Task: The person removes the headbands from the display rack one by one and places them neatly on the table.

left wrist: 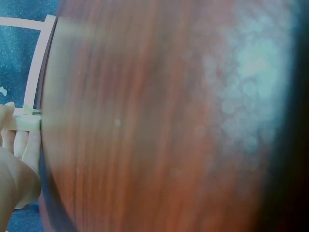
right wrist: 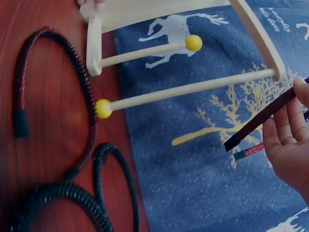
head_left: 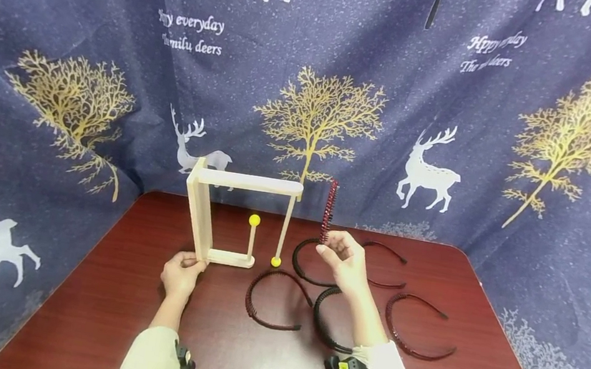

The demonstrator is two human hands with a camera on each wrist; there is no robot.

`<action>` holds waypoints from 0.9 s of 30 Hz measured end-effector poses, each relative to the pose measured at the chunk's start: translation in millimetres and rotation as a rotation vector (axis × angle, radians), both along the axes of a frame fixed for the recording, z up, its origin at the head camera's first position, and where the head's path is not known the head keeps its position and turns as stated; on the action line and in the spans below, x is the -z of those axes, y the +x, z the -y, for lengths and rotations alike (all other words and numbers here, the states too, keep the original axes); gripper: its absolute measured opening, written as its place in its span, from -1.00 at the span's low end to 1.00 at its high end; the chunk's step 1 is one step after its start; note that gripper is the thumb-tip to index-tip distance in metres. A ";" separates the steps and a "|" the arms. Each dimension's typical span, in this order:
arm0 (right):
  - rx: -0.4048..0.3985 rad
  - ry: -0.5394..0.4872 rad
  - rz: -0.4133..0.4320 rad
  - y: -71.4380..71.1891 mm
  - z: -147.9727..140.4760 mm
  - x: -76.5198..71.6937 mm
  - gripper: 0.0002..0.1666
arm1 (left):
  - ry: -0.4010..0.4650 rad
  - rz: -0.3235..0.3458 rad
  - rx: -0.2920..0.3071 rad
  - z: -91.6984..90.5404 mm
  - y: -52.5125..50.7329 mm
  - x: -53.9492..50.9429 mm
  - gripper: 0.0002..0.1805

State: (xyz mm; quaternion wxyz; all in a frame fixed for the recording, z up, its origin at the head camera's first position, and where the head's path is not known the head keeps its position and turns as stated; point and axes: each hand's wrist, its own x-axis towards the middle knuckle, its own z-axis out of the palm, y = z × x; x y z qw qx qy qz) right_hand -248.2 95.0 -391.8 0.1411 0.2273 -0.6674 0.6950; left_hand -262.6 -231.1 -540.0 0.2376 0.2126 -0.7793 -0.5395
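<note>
A pale wooden stand (head_left: 199, 212) stands at the left of the table, with an upright board, a long top arm, a short bottom arm and two thin rods tipped with yellow balls. My left hand (head_left: 182, 276) grips the foot of its upright board, thumb above and fingers below in the left wrist view. My right hand (head_left: 345, 262) pinches a dark red toothed headband (head_left: 329, 211) and holds it up, right of the stand and apart from it. In the right wrist view, both ends of that headband (right wrist: 258, 120) point towards the hanging rod.
Several headbands lie on the red-brown table (head_left: 113, 310): a dark red one (head_left: 250, 304) in front of the stand, a black one (head_left: 324, 333) beside it, another black one (head_left: 296, 260) behind, and a dark red one (head_left: 394, 328) at the right. A patterned blue cloth (head_left: 315, 42) hangs behind.
</note>
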 end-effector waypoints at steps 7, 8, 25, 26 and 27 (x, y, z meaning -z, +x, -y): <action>0.009 0.017 0.029 -2.1 -14.4 7.3 -0.78 | 0.002 0.008 -0.001 0.0 -1.7 -0.8 -0.70; 0.013 0.020 0.030 -2.3 -16.9 8.9 -0.78 | 0.003 0.011 0.000 0.0 -1.6 -0.6 -0.70; 0.151 0.152 0.058 4.8 -69.1 33.8 -0.79 | -0.001 0.025 0.006 2.2 1.3 2.1 -0.72; 0.160 0.171 0.056 5.0 -72.8 35.4 -0.79 | -0.004 0.023 0.005 2.2 0.9 1.5 -0.72; 0.164 0.183 0.059 5.2 -76.3 37.2 -0.78 | -0.005 0.023 0.004 2.3 0.3 1.0 -0.72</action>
